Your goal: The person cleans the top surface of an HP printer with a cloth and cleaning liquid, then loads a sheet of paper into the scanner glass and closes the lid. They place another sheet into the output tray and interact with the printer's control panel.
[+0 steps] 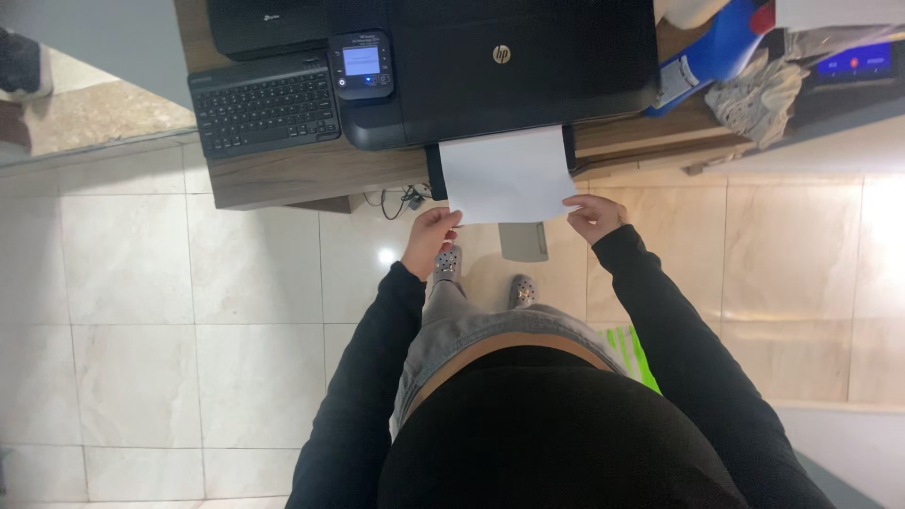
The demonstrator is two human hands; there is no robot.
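A white sheet of paper (507,175) sticks out of the front of a black printer (500,71) on a wooden desk (302,170). My left hand (431,238) pinches the sheet's near left corner. My right hand (592,215) grips its near right corner. Both arms wear black sleeves. The sheet's far edge lies at the printer's output slot.
A black keyboard (264,102) lies left of the printer, whose small lit screen (361,61) sits at its left. A blue object (716,52) and crumpled cloth (759,94) are at the desk's right. Cables (401,200) hang under the desk. Below is a pale tiled floor (170,311).
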